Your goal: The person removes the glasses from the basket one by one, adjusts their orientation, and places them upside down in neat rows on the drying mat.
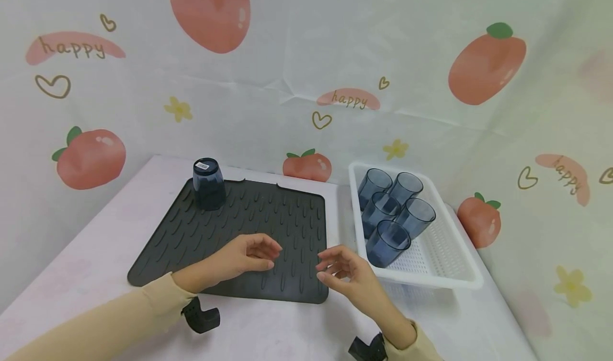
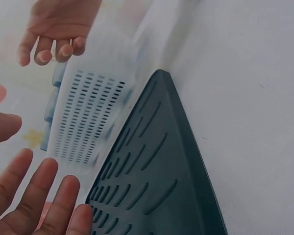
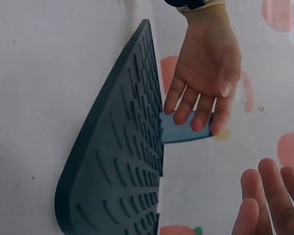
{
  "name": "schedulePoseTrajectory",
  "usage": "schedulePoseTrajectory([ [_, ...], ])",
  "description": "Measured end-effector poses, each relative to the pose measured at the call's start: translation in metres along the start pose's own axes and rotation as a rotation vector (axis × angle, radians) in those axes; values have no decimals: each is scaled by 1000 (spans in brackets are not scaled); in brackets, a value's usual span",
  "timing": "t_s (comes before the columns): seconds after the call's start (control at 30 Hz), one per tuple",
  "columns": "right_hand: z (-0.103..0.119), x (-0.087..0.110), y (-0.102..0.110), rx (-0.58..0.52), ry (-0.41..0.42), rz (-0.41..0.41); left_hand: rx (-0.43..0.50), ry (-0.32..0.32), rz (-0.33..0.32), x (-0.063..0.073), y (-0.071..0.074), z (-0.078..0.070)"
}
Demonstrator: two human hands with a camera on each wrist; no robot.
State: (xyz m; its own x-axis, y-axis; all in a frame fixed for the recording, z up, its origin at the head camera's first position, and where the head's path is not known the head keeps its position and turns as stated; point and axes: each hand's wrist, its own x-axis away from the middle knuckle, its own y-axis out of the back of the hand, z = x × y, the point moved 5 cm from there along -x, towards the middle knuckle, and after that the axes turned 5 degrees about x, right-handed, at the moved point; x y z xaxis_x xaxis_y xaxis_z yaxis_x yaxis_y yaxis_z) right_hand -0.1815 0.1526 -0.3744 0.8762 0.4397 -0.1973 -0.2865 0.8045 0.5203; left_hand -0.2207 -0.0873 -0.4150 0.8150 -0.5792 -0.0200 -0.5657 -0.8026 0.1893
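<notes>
My left hand (image 1: 244, 257) hovers above the front part of a dark ridged drying mat (image 1: 287, 217), fingers loosely bent and holding nothing. Facing it, my right hand (image 1: 347, 276) hangs near the mat's right edge, also holding nothing, its fingers relaxed. On the mat's back left corner a blue glass (image 1: 209, 188) stands upside down with a white label on its base. To the right, a white plastic basket (image 1: 450, 249) holds several blue glasses (image 1: 388, 241) with their mouths up. In the left wrist view the left fingers (image 2: 59, 203) are spread.
A white cloth (image 1: 268, 329) covers the table under the mat and basket. Behind rises a pale backdrop (image 1: 268, 68) printed with fruit, flowers and hearts. The basket's near rim (image 1: 431, 282) stands close to my right wrist.
</notes>
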Motion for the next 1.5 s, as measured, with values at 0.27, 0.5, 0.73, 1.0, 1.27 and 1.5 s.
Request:
schedulePoseTrajectory([
  [0.27,4,0,5,-9,44,-20,-4,23,27,-1,-1,7],
  [0.5,23,5,30,-10,242,-126,-9,26,31,-2,0,13],
  [0.73,27,12,71,19,393,-234,-6,31,25,-4,1,16],
  [1.0,1,18,114,-25,313,-386,-8,18,31,-3,3,16],
  [1.27,-35,20,135,196,-80,-424,-5,29,33,-3,2,14],
  [1.5,-54,17,140,233,-273,-295,2,34,35,-3,1,7],
])
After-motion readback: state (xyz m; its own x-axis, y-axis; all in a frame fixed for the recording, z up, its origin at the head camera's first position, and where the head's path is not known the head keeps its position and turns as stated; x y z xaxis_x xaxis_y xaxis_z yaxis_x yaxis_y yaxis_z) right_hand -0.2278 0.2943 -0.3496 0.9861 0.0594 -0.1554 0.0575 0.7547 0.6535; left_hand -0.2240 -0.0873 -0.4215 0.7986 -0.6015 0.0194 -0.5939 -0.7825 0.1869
